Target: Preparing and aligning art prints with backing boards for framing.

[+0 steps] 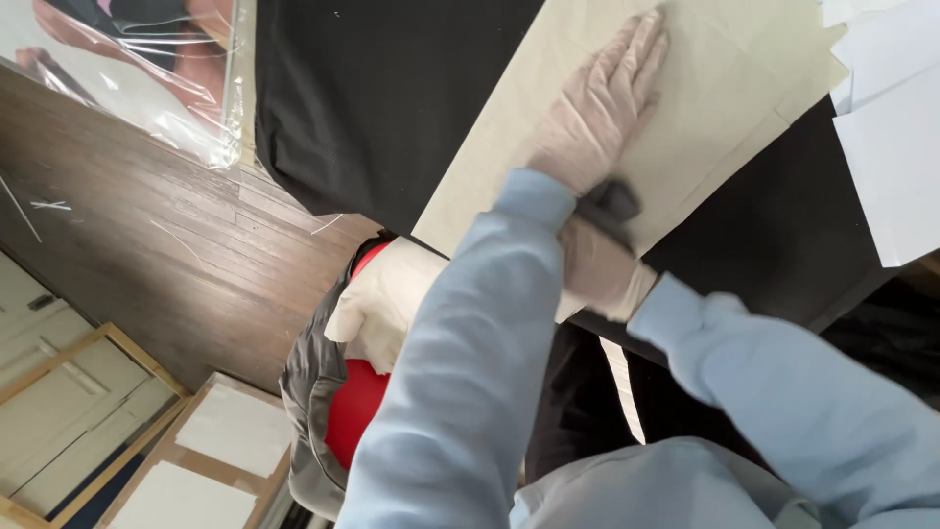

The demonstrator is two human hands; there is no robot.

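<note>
Left hand (599, 108) in a thin, pale, slightly wrinkled glove, spread flat with fingers together and palm down on a large cream paper sheet (715, 108). Smooth, matte, stiff-looking sheet, straight-edged with a crisp corner, lying at a slant over a black cloth (372, 98) on the worktop. Right hand (597, 260), gloved the same, clamped around a small dark grey block (612, 203), soft-edged and dull, pressed against the sheet just below the left wrist; too blurred to tell its material. Both forearms crossed, in light blue sleeves (460, 392) of smooth woven fabric with soft folds.

Black cloth matte and dense, hanging over the worktop edge. White paper sheets (891, 147) stacked at the right, overlapping the black cloth, thin and flat. Clear plastic wrap (147, 69) at upper left, glossy and creased. Dark brown wooden floor (147, 255) below, narrow planks with visible grain and a few pale threads. Red rounded object (354, 411) near the worktop edge, partly covered by grey fabric (308, 392) and a cream cloth (387, 299). Pale wooden frames (88, 411) and a cardboard-backed panel (211, 446) lying on the floor at lower left.
</note>
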